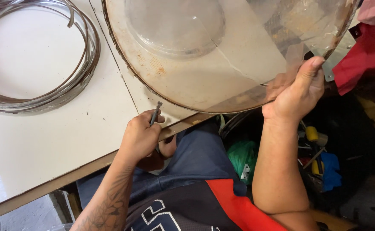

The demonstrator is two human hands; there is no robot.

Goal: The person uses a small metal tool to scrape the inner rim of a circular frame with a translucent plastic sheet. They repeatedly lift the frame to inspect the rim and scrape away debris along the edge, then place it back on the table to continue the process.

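Note:
A large round clear plastic disc [221,68] with a domed centre and a brown, rust-stained rim lies partly on the white table [38,145] and overhangs its edge. My right hand [298,92] grips the disc's lower right rim, thumb on top. My left hand [141,136] rests at the table edge, fingers closed on a small grey metal tool [155,113] whose tip points up toward the disc's rim.
A coil of flat metal strip [74,77] lies at the table's far left. Below the table edge sit a green bag [241,156], yellow-handled tools [312,134], a blue rag [330,169]. Red cloth [367,55] hangs at right.

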